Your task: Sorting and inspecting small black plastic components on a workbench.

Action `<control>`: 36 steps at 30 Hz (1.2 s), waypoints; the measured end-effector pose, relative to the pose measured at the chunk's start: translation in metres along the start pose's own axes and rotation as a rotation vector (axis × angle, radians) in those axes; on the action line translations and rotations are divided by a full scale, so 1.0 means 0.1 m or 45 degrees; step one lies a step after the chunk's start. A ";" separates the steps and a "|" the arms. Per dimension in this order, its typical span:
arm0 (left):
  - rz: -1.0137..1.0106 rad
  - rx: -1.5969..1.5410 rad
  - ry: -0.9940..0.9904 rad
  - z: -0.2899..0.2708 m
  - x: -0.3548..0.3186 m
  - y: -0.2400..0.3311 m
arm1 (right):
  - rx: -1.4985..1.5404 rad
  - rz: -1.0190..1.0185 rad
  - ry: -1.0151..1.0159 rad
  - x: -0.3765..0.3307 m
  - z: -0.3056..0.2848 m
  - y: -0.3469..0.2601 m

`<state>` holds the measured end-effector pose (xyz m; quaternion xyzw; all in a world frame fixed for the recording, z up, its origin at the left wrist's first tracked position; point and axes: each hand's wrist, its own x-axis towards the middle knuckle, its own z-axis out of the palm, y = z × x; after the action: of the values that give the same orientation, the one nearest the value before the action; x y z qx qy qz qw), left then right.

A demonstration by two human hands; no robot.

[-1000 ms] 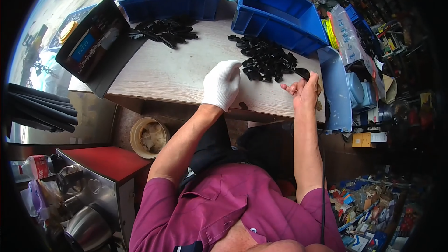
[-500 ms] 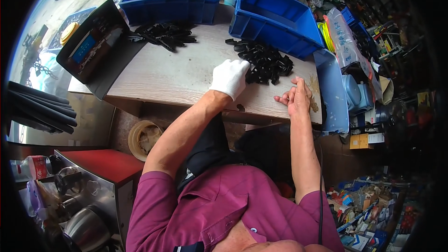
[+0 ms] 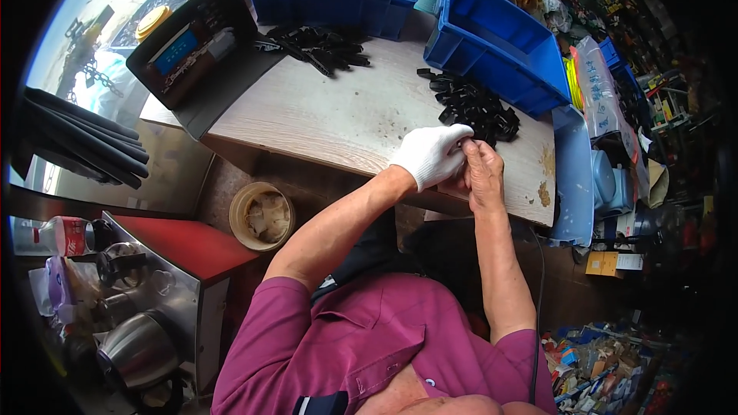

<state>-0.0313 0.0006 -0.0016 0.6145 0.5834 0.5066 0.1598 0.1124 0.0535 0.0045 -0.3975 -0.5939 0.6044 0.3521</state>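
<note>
My left hand [image 3: 435,155], in a white knit glove, is closed in a pinch over the table's front edge. My bare right hand [image 3: 484,174] meets it there, its fingers bent and pressed together against the gloved fingertips. Whatever lies between them is too small and covered to make out. Just beyond both hands a pile of small black plastic pieces [image 3: 478,110] lies on the pale wooden table [image 3: 338,111]. Farther left on the table rests a heap of longer black strips [image 3: 321,49].
At the back stand a blue bin full of black parts [image 3: 330,1] and a blue bin with a bare inside [image 3: 501,38]. A tablet in a dark case [image 3: 188,58] is propped at the left. Below the table sits a round bucket [image 3: 261,217]; a light-blue bin [image 3: 573,177] adjoins the right edge.
My left hand has drawn back from the black pile to my right hand, and their fingers now touch. The whole view has shifted, so the table appears farther right.
</note>
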 end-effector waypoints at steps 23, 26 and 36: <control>0.116 0.995 0.266 -1.47 -0.25 -0.77 | 0.224 0.191 0.279 -0.06 0.22 -0.09; -0.014 0.811 0.237 -1.48 -0.28 -0.64 | 0.220 0.139 0.265 -0.07 0.20 -0.07; -0.059 1.136 0.436 -1.60 -0.30 -0.89 | 0.250 0.108 0.221 -0.10 0.21 -0.10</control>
<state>-0.2044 -0.0652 -0.0145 0.5177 0.7753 0.2969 -0.2069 0.0973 0.0357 0.0144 -0.4368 -0.4819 0.6371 0.4136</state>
